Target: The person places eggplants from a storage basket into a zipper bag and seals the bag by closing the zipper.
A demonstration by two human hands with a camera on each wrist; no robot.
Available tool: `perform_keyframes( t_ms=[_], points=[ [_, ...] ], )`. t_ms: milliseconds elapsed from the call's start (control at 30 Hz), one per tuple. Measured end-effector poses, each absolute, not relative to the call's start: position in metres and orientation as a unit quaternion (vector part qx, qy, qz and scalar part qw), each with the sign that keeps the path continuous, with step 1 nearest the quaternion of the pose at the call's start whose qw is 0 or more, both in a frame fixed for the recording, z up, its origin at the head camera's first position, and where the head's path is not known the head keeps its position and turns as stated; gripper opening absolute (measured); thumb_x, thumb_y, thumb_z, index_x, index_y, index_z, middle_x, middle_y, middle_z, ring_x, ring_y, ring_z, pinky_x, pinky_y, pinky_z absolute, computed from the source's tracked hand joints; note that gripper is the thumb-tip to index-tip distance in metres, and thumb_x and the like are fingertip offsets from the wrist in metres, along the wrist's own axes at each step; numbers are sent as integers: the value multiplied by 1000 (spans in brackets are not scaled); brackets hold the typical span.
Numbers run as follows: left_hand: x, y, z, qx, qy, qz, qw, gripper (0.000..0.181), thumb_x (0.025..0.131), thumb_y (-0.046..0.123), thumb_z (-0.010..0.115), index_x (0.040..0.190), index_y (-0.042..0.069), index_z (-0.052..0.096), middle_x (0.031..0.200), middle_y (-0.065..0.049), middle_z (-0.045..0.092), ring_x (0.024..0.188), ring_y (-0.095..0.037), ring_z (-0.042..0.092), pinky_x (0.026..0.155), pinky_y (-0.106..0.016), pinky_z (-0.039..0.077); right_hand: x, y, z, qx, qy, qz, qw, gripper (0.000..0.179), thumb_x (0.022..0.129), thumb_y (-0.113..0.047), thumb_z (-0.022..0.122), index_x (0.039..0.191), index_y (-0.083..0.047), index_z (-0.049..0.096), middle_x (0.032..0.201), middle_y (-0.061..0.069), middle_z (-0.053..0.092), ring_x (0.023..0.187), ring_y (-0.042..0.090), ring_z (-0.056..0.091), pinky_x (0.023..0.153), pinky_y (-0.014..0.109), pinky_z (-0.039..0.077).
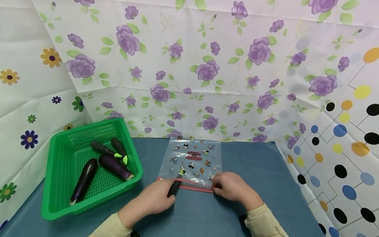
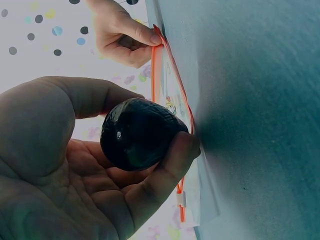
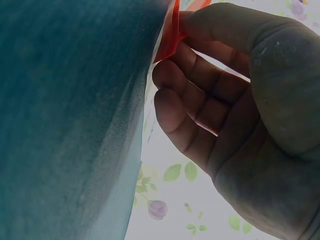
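Note:
A clear zip bag (image 1: 195,161) with cartoon prints lies flat, its red-edged mouth toward me. My left hand (image 1: 157,197) grips a dark cucumber (image 1: 174,188), whose far end is at the bag's mouth and overlaps the printed film. In the left wrist view the rounded near end of the cucumber (image 2: 140,134) shows between thumb and fingers. At the mouth's right corner, my right hand (image 1: 232,186) pinches the red edge (image 3: 171,37) between thumb and forefinger. A white slider (image 2: 181,199) sits on the zip at the left end.
On the left stands a green plastic basket (image 1: 47,184). Inside it lie two purple eggplants (image 1: 84,179) and two dark cucumbers (image 1: 103,148) with light green tips. A blue cloth (image 1: 260,174) covers the table, with patterned sheets (image 1: 189,108) hanging behind and at both sides.

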State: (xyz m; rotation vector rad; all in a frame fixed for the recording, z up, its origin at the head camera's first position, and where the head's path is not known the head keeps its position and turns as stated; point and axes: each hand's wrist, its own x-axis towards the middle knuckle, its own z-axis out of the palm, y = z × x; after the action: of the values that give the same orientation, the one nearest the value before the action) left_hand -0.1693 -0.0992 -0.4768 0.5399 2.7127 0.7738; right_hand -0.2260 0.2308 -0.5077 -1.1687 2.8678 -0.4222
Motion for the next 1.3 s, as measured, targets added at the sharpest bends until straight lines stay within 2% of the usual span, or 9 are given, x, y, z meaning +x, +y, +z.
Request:
perform_keyframes(
  t_ms=[500,700,933,1300],
  points=[
    [-169,-98,-478,171,939,270,125,39,97,13,74,134,0,72,111,-8,76,85,-19,63,78,-48,53,-226,230,-508,-390,913,-111,-42,6,97,-16,88,95,-20,85,92,-10,72,80,7,68,72,35,61],
    [-171,-99,-481,159,943,263,126,45,100,18,79,139,-2,69,119,-14,76,99,-25,71,85,-53,57,-226,230,-507,-393,911,-113,-47,5,98,-16,88,96,-20,86,92,-10,73,80,7,69,72,35,61],
    [-173,-98,-484,132,945,271,124,56,100,26,85,144,-3,66,128,-19,75,113,-34,74,95,-58,59,-226,231,-508,-393,912,-112,-45,5,98,-16,88,96,-20,86,93,-9,73,80,7,69,72,35,61],
    [-174,-98,-484,110,950,271,110,55,98,29,88,138,-2,69,123,-17,76,110,-32,74,94,-57,59,-225,231,-508,-394,911,-117,-48,6,97,-15,89,96,-21,86,93,-9,73,79,5,68,70,33,60]
  ],
)
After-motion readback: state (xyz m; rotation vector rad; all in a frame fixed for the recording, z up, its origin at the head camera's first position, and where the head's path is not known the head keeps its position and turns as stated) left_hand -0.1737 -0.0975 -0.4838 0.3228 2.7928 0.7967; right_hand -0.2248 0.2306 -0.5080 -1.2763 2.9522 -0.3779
